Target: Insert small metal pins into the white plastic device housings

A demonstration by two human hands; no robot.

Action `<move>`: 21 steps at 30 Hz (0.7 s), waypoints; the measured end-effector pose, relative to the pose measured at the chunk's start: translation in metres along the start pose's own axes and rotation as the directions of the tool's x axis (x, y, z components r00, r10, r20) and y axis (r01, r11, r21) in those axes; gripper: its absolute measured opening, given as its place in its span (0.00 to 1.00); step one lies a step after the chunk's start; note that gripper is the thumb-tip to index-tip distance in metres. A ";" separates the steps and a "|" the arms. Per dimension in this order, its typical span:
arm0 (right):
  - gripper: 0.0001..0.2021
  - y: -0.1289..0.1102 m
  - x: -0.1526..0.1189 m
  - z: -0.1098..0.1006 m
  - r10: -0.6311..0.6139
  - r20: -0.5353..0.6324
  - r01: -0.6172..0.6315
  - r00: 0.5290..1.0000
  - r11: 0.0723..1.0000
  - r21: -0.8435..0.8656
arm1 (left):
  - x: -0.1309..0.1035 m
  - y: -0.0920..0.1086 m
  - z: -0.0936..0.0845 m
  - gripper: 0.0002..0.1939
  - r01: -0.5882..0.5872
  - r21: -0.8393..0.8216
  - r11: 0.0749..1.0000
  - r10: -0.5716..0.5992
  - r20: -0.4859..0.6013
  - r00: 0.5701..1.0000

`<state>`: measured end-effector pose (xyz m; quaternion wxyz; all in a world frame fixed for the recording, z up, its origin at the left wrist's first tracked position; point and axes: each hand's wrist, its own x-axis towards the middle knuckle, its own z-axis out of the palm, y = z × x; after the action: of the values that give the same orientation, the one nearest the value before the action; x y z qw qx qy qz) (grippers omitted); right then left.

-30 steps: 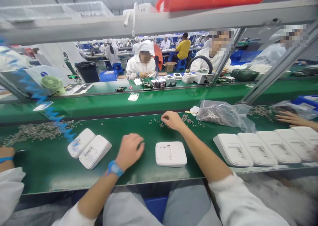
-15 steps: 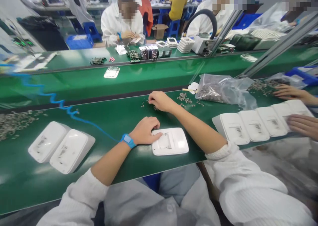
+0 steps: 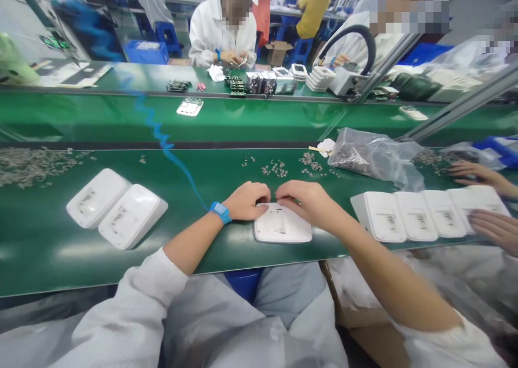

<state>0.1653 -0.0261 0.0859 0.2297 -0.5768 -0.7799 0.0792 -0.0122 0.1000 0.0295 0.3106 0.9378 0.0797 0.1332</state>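
A white plastic housing (image 3: 295, 229) with a recessed middle lies flat on the green bench in front of me. My left hand (image 3: 246, 200), a blue wrist strap behind it, has its fingers curled at the upper left corner, the thumb pressing on the housing. Over the upper edge of the same housing is my right hand (image 3: 301, 200), thumb and fingers pinched together; whatever is between the fingertips is too small to make out. Just beyond both hands are small metal pieces (image 3: 275, 168) scattered on the bench.
Two white housings (image 3: 131, 217) stand at the left, near a heap of metal pieces (image 3: 32, 165). On the right are a plastic bag of metal pieces (image 3: 356, 155), a row of housings (image 3: 416, 217) and another person's hands (image 3: 496, 227). A coiled blue cord (image 3: 178, 163) runs to my wrist strap.
My right hand has come back from the loose metal pieces to the housing's upper edge. My left hand stays on the housing. The camera view has shifted.
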 end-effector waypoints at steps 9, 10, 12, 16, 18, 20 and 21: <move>0.08 -0.011 -0.028 0.030 0.037 -0.136 -0.050 0.990 0.994 -0.095 | -0.007 -0.003 0.006 0.03 0.022 0.064 0.998 -0.020 -0.045 0.999; 0.08 -0.011 -0.027 0.035 0.044 -0.146 -0.057 0.988 0.994 -0.088 | -0.008 -0.004 0.007 0.03 0.029 0.072 0.997 -0.025 -0.051 0.998; 0.08 -0.010 -0.023 0.045 0.045 -0.181 -0.058 0.982 0.996 -0.062 | -0.009 -0.009 0.009 0.03 0.041 0.093 0.995 -0.036 -0.057 0.998; 0.08 -0.003 -0.022 0.059 0.036 -0.317 -0.045 0.948 0.999 -0.023 | -0.008 -0.011 0.011 0.03 0.075 0.114 0.991 -0.067 -0.066 0.996; 0.08 -0.002 -0.024 0.062 0.041 -0.346 -0.039 0.937 0.999 0.012 | -0.009 -0.010 0.011 0.04 0.100 0.099 0.990 -0.095 -0.062 0.994; 0.08 -0.003 -0.026 0.062 0.056 -0.353 -0.041 0.934 0.998 0.051 | -0.009 -0.008 0.010 0.04 0.122 0.074 0.990 -0.117 -0.064 0.991; 0.08 -0.004 -0.027 0.062 0.069 -0.354 -0.049 0.933 0.997 0.065 | -0.009 -0.007 0.010 0.04 0.128 0.060 0.990 -0.125 -0.064 0.990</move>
<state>0.1405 -0.0440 0.0259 0.3807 -0.5980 -0.7054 0.0019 -0.0185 0.0983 0.0157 0.2860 0.9358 0.1525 0.1386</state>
